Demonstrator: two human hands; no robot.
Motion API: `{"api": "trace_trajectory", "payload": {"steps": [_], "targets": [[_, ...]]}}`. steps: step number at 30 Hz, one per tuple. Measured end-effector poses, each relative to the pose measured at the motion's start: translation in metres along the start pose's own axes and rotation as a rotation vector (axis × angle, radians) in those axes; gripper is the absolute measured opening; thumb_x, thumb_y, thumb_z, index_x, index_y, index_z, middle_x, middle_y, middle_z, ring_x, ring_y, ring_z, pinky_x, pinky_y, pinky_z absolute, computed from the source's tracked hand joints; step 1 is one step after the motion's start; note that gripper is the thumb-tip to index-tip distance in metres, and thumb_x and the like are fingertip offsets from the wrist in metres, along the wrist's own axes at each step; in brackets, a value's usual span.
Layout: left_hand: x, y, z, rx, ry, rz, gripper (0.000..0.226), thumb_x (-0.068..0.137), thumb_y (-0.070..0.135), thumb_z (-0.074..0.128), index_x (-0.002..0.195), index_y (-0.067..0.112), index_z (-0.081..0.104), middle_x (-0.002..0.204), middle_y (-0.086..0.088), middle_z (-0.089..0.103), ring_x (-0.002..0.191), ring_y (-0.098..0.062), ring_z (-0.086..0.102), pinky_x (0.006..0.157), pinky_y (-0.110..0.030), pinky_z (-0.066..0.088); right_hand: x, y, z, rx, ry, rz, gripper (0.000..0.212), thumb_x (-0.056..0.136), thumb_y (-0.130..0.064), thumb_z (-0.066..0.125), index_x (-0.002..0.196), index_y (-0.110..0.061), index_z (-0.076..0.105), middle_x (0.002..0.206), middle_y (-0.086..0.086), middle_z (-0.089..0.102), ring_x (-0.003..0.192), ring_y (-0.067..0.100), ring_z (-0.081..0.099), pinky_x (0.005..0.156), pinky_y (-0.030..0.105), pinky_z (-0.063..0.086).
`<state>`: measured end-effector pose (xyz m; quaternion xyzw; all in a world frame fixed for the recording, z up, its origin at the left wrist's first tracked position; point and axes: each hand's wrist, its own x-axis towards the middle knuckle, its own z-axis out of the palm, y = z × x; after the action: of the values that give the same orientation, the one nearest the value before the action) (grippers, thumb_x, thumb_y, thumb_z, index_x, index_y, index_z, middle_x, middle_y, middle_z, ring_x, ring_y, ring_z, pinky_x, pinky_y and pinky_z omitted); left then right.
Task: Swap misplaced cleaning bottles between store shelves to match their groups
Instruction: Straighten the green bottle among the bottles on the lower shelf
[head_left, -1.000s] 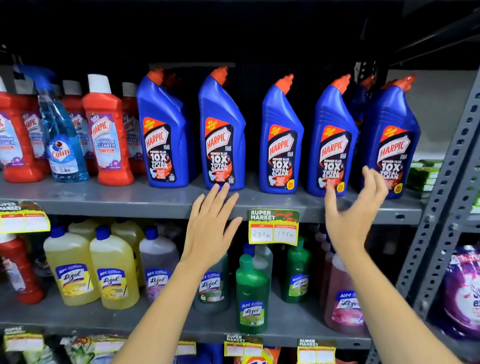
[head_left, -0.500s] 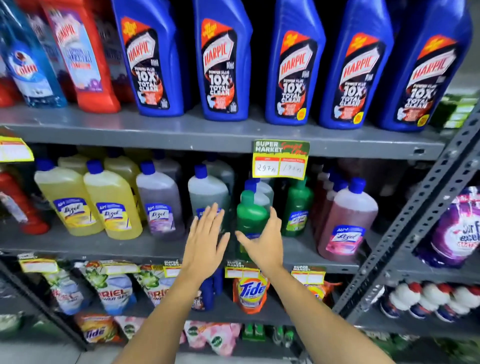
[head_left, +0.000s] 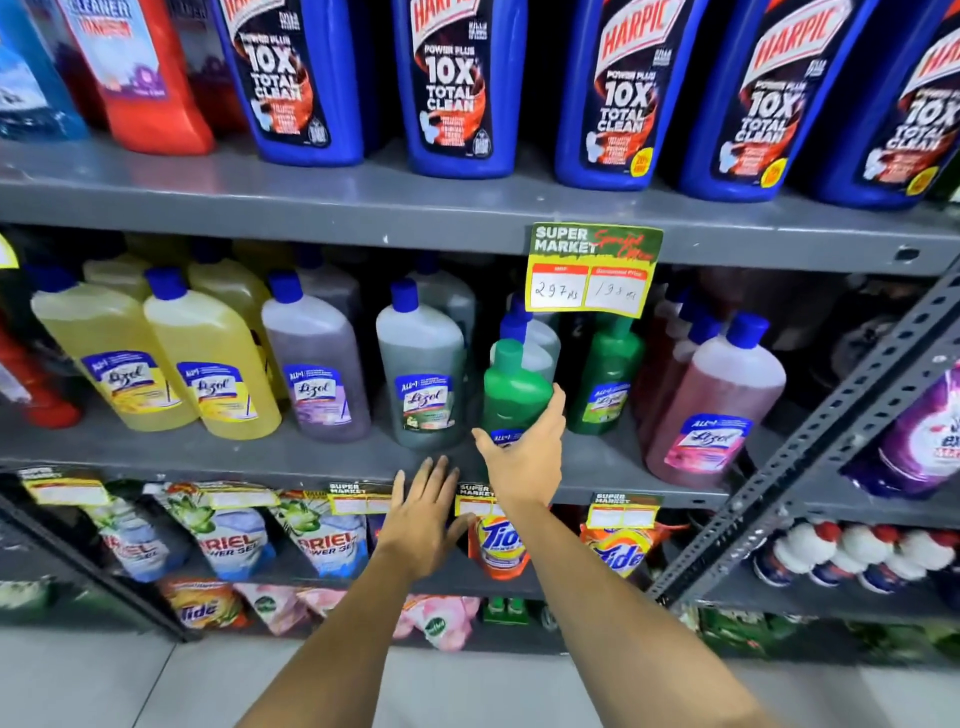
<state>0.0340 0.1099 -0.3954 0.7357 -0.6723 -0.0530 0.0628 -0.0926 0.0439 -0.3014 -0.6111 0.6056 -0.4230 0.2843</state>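
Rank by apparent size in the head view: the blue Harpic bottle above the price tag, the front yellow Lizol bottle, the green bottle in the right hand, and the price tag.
1. Blue Harpic bottle, largest though cropped.
2. Yellow Lizol bottle.
3. Green bottle and price tag look alike; the right hand hides the bottle's base, so unranked.

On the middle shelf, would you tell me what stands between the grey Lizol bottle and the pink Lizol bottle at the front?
In the head view, two green bottles: the front green bottle, gripped by the right hand, and a second green bottle behind the price tag.
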Motion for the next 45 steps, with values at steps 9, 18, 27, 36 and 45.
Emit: {"api": "trace_trajectory", "payload": {"steps": [9, 18, 27, 36, 45], "targets": [[-0.009, -0.011, 0.012, -0.031, 0.004, 0.047, 0.107, 0.073, 0.079, -0.024, 0.154, 0.019, 0.011, 0.162, -0.001, 0.003, 0.148, -0.019, -0.003, 0.117, -0.044, -0.008, 0.018, 0.031, -0.023, -0.018, 0.043, 0.022, 0.112, 0.069, -0.035, 0.085, 0.151, -0.023, 0.01, 0.143, 0.007, 0.043, 0.127, 0.032, 0.048, 0.093, 0.049, 0.046], [-0.009, -0.009, 0.018, -0.024, 0.034, 0.021, 0.106, 0.075, 0.077, -0.024, 0.153, 0.017, 0.014, 0.162, -0.004, 0.009, 0.148, -0.022, 0.001, 0.117, -0.047, -0.003, 0.061, 0.063, -0.074, 0.026, 0.092, 0.056, 0.105, 0.064, -0.029, 0.089, 0.143, -0.027, 0.02, 0.136, 0.008, 0.047, 0.119, 0.034, 0.055, 0.095, 0.047, 0.048], [-0.009, -0.007, 0.017, 0.0, 0.025, 0.018, 0.105, 0.076, 0.076, -0.024, 0.153, 0.016, 0.017, 0.161, -0.005, 0.012, 0.148, -0.024, 0.005, 0.117, -0.048, 0.0, 0.069, 0.069, -0.074, 0.082, 0.05, 0.008, 0.104, 0.063, -0.023, 0.09, 0.141, -0.027, 0.022, 0.134, 0.004, 0.048, 0.118, 0.028, 0.055, 0.099, 0.046, 0.048], [-0.009, -0.012, 0.017, 0.016, 0.028, 0.046, 0.096, 0.085, 0.072, -0.015, 0.152, 0.015, 0.022, 0.159, -0.006, 0.02, 0.147, -0.026, 0.015, 0.116, -0.05, 0.008, 0.076, 0.071, -0.072, 0.104, 0.02, -0.018, 0.103, 0.061, -0.023, 0.091, 0.138, -0.03, 0.023, 0.131, 0.004, 0.051, 0.116, 0.028, 0.057, 0.099, 0.047, 0.049], [-0.011, -0.007, 0.012, 0.106, -0.097, -0.014, 0.082, 0.097, 0.063, 0.003, 0.141, 0.008, 0.047, 0.145, -0.012, 0.048, 0.131, -0.029, 0.047, 0.099, -0.056, 0.04, 0.075, 0.073, -0.074, 0.067, 0.016, -0.027, 0.108, 0.063, -0.03, 0.09, 0.144, -0.028, 0.018, 0.137, 0.004, 0.05, 0.119, 0.03, 0.056, 0.098, 0.043, 0.045]]}}
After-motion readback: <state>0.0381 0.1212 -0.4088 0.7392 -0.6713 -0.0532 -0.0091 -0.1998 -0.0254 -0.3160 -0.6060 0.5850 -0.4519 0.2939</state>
